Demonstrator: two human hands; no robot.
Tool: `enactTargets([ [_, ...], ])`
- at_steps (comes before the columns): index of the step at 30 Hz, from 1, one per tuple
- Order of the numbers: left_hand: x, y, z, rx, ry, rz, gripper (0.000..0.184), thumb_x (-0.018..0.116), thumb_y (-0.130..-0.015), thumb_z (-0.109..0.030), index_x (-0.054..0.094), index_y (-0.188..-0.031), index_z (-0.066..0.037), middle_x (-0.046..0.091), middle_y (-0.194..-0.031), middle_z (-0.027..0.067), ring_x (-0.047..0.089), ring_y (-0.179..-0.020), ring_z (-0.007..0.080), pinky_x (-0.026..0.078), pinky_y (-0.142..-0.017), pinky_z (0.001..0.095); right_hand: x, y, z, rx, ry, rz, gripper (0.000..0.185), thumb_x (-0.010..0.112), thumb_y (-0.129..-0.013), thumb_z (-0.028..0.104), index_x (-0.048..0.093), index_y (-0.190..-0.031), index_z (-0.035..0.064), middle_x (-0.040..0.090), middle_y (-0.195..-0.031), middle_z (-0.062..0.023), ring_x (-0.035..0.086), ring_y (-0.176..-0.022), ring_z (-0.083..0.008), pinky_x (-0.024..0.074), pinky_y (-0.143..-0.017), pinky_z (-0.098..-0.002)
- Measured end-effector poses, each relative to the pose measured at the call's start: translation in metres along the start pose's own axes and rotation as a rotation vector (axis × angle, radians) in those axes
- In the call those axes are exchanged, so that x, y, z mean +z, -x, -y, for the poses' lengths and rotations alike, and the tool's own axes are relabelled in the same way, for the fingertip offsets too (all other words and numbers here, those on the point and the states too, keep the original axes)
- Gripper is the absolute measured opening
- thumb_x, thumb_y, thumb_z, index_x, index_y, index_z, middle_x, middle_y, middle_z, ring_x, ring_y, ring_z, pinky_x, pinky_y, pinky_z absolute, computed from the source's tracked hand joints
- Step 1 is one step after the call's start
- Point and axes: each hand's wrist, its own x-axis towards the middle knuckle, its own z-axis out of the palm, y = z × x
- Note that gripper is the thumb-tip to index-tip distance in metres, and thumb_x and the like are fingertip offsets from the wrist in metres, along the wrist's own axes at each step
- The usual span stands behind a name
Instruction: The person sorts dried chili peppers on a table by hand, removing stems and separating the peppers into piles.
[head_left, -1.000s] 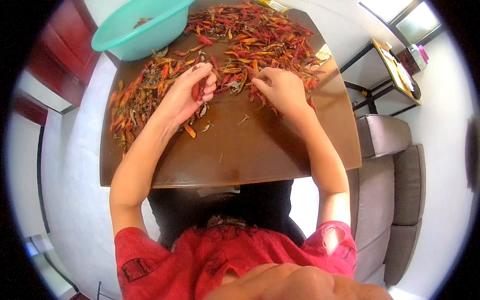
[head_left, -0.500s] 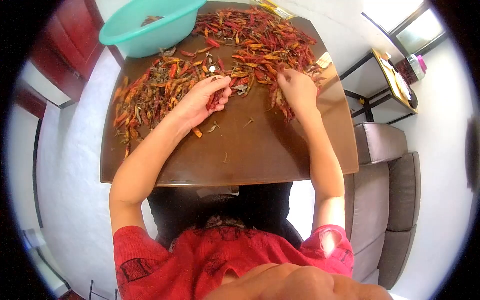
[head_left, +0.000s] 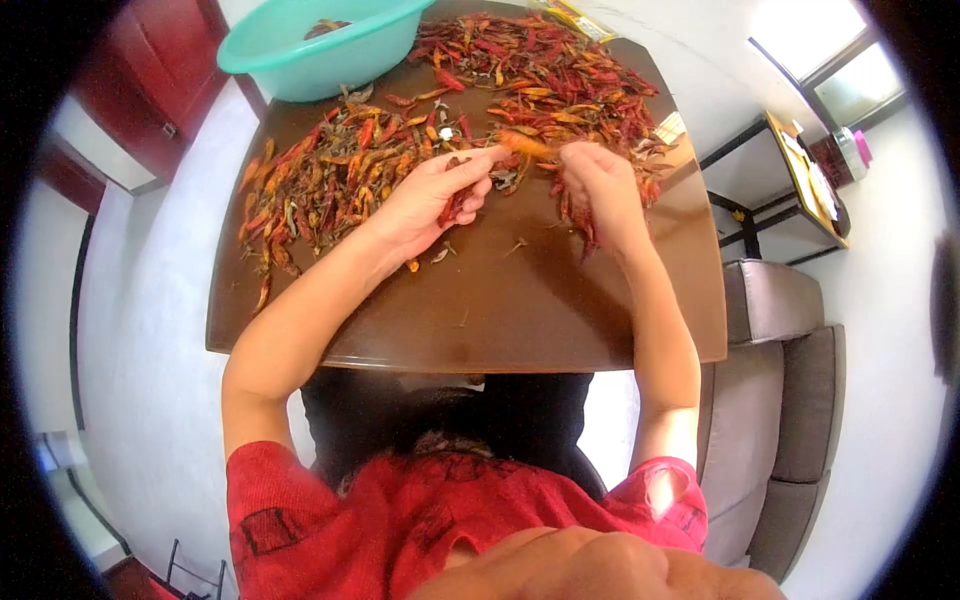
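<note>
My left hand [head_left: 437, 198] is closed around several dark red dried chilies [head_left: 457, 196], its thumb and index finger stretched toward the right. An orange chili [head_left: 529, 146], blurred by motion, spans the gap between the two hands. Its right end is pinched in my right hand [head_left: 600, 190]; whether the left fingertips grip the other end is hard to tell. One heap of dried red and orange chilies [head_left: 325, 185] lies left of my left hand. A larger heap [head_left: 570, 90] spreads behind my right hand.
A turquoise basin [head_left: 330, 55] with a few chilies inside stands at the table's back left. Small stem bits lie on the brown table [head_left: 480, 310] near my hands. A yellow packet [head_left: 580, 20] is at the back edge. A grey sofa [head_left: 745, 420] stands at the right.
My right hand has come away from the right heap with an orange chili in its fingers. My left hand has shifted right, still holding the red chilies.
</note>
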Motion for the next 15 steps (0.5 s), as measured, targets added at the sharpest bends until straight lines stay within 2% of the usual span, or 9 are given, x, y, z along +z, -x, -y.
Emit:
enactTargets([
  [1,0.002,0.001,-0.001,-0.001,0.000,-0.008,0.048,0.056,-0.098,-0.027,0.048,-0.138,-0.002,0.048,-0.076,-0.0055,0.042,-0.064,0.0054,0.034,-0.054,0.0200,0.011,0.004,0.000,0.024,0.069,-0.024,0.019,0.062,-0.093,0.023,0.066,-0.088,0.0046,0.051,-0.067,0.0072,0.042,-0.059,-0.0029,0.0325,-0.053,-0.0204],
  [4,0.001,0.002,-0.002,0.032,0.023,-0.013,0.041,0.057,-0.098,-0.028,0.054,-0.130,-0.003,0.045,-0.073,-0.0057,0.040,-0.063,0.0055,0.033,-0.053,0.0200,0.025,0.010,-0.014,-0.073,0.174,0.132,0.022,0.062,-0.093,0.023,0.067,-0.088,0.0016,0.055,-0.070,0.0068,0.046,-0.065,-0.0021,0.0364,-0.058,-0.0204],
  [6,-0.004,0.000,-0.003,0.044,0.016,-0.043,0.030,0.057,-0.098,-0.027,0.059,-0.117,-0.003,0.043,-0.069,-0.0059,0.038,-0.060,0.0056,0.032,-0.051,0.0200,0.025,0.013,-0.016,-0.109,0.188,0.167,0.022,0.062,-0.093,0.022,0.067,-0.088,0.0011,0.056,-0.071,0.0063,0.048,-0.067,-0.0022,0.0379,-0.059,-0.0206],
  [7,-0.001,0.002,-0.008,0.054,0.019,-0.112,0.024,0.058,-0.098,-0.025,0.059,-0.105,-0.003,0.041,-0.067,-0.0059,0.037,-0.059,0.0059,0.031,-0.050,0.0197,0.023,0.014,-0.011,-0.135,0.293,0.282,0.021,0.062,-0.092,0.021,0.067,-0.088,0.0004,0.057,-0.072,0.0057,0.049,-0.069,-0.0027,0.0392,-0.060,-0.0211],
  [8,-0.004,-0.001,-0.008,0.080,0.044,-0.131,0.024,0.059,-0.097,-0.025,0.059,-0.106,-0.002,0.041,-0.067,-0.0059,0.037,-0.059,0.0060,0.030,-0.050,0.0196,0.020,0.017,-0.005,-0.156,0.399,0.393,0.021,0.062,-0.092,0.020,0.067,-0.089,-0.0002,0.058,-0.073,0.0052,0.050,-0.070,-0.0032,0.0405,-0.062,-0.0217],
  [9,-0.011,-0.004,-0.010,0.104,0.071,-0.148,0.024,0.059,-0.097,-0.024,0.059,-0.107,-0.002,0.040,-0.067,-0.0059,0.037,-0.059,0.0060,0.030,-0.050,0.0196,0.013,0.017,0.001,-0.146,0.401,0.377,0.021,0.062,-0.092,0.020,0.067,-0.089,-0.0002,0.058,-0.073,0.0052,0.050,-0.070,-0.0032,0.0405,-0.062,-0.0217],
  [10,-0.013,-0.005,-0.013,0.131,0.078,-0.162,0.026,0.059,-0.097,-0.025,0.058,-0.109,-0.001,0.040,-0.068,-0.0058,0.037,-0.060,0.0055,0.030,-0.051,0.0194,0.002,0.013,0.008,-0.188,0.395,0.224,0.021,0.062,-0.092,0.020,0.067,-0.089,-0.0010,0.059,-0.074,0.0046,0.050,-0.070,-0.0036,0.0413,-0.062,-0.0222],
  [13,-0.011,-0.004,-0.022,0.178,0.116,-0.151,0.030,0.061,-0.096,-0.017,0.056,-0.119,0.002,0.055,-0.082,-0.0011,0.049,-0.070,0.0057,0.042,-0.058,0.0193,-0.041,0.005,0.032,-0.204,0.424,-0.118,0.024,0.063,-0.091,0.020,0.067,-0.090,-0.0036,0.060,-0.075,0.0036,0.051,-0.071,-0.0040,0.0423,-0.063,-0.0226],
  [15,-0.014,-0.005,-0.020,0.174,0.119,-0.120,0.034,0.062,-0.096,-0.017,0.055,-0.122,0.003,0.057,-0.087,0.0012,0.051,-0.072,0.0065,0.043,-0.059,0.0194,-0.073,0.000,0.030,-0.189,0.561,-0.097,0.022,0.063,-0.089,0.017,0.066,-0.089,-0.0046,0.063,-0.077,0.0015,0.052,-0.072,-0.0055,0.0433,-0.064,-0.0232],
])
